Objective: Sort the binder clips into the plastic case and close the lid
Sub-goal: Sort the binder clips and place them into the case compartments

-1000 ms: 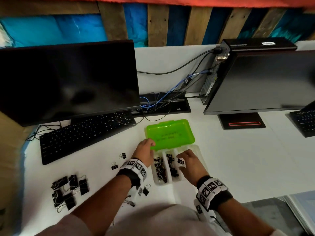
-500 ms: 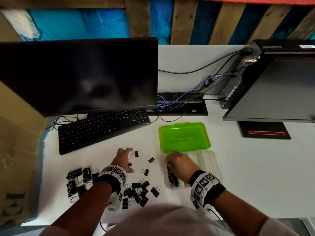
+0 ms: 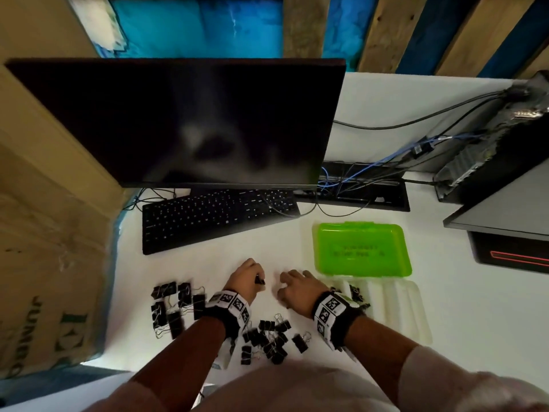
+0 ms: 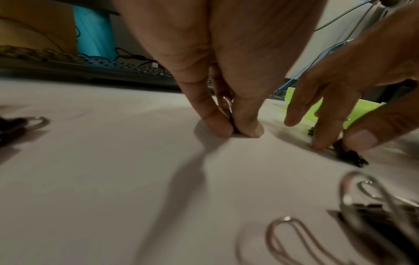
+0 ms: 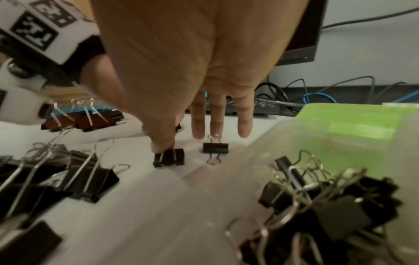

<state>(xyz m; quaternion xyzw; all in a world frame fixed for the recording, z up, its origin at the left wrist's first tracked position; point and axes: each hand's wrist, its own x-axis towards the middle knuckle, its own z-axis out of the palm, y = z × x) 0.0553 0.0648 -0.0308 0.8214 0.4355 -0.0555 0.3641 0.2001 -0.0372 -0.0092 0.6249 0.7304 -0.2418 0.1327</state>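
1. While pressed low to the white desk (image 3: 297, 242), left hand (image 3: 248, 281) pinches a small black binder clip (image 3: 259, 281) between thumb and a fingertip, both tips down at the desk surface in the left wrist view.
2. Just beside it, right hand (image 3: 297, 289) sets thumb and one fingertip on either side of a second small binder clip (image 5: 169, 157) lying on the desk and pinches it; other three fingers (image 5: 216, 116) straight and spread, hanging over a third small binder clip (image 5: 215, 148) without touching it.
3. Right of both hands, plastic case (image 3: 416, 316) lying open: clear divided base nearest the person, green lid (image 3: 361, 248) folded back flat toward the monitors.
4. In the leftmost compartment of the base, a heap of small black clips (image 3: 355, 294), close behind the right wrist; other compartments look bare, though partly blurred.
5. Near the desk edge, between the two forearms, a loose pile of medium black clips (image 3: 267, 340).
6. Left of the left wrist, a cluster of large black clips (image 3: 175, 304).
7. Behind the hands, black keyboard (image 3: 217, 215) under a dark monitor (image 3: 193, 120); cardboard box (image 3: 44, 233) at the far left.
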